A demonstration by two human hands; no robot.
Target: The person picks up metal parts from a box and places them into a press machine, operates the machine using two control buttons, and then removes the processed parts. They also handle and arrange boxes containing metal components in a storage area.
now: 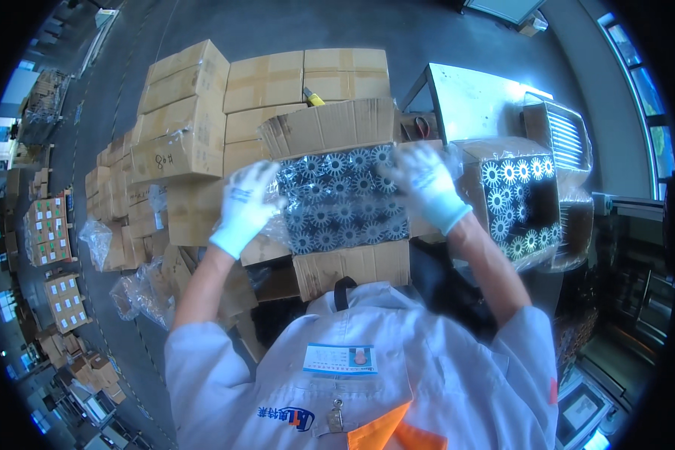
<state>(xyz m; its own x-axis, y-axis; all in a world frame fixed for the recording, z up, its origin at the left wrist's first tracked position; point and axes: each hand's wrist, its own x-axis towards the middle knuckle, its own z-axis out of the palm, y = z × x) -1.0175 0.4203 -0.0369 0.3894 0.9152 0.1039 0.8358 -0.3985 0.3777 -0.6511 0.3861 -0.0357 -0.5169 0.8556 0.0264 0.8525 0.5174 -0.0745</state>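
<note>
Upper left: stacked cartons (184,120) crowd the upper-left edge of the open carton (330,127). Left hand (249,196), fingers partly spread, at its left rim; hold on the plastic film (337,201) unconfirmed. Open carton, centre frame: gap at right, mouth upward, slightly longer axis left-right. Right hand (426,180), blurred, at right rim; grip undetermined.

We look across a workshop with a smooth grey floor (300,26).
On our right, a pale wall (604,97) holds windows (643,90) with bluish panes; ahead and to the right, we see a white-topped bench (476,97) standing on the floor, catching a bright glare.
</note>
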